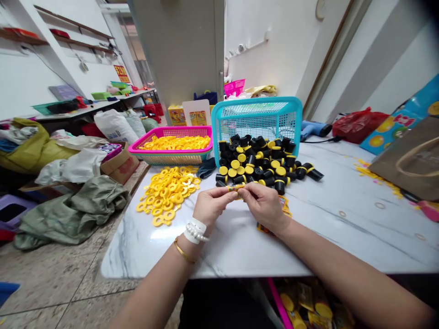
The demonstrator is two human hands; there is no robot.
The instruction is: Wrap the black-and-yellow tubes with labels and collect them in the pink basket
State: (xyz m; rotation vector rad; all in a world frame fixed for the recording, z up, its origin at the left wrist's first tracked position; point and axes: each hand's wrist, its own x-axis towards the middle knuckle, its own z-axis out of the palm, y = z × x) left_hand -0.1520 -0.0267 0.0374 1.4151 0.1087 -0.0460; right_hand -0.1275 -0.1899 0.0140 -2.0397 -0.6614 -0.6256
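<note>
- The left hand point(210, 206) and the right hand point(263, 205) meet over the near part of the table point(343, 219).
- The fingers of both hands pinch one small yellow and black piece point(236, 187).
- A pile of black and yellow caps point(260, 164) lies just behind it, by a tipped blue basket point(257, 114).
- Loose yellow rings point(168, 192) lie to the left.

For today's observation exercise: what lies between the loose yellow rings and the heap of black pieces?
A crumpled dark cloth on the marble table, shown in the head view.
</note>
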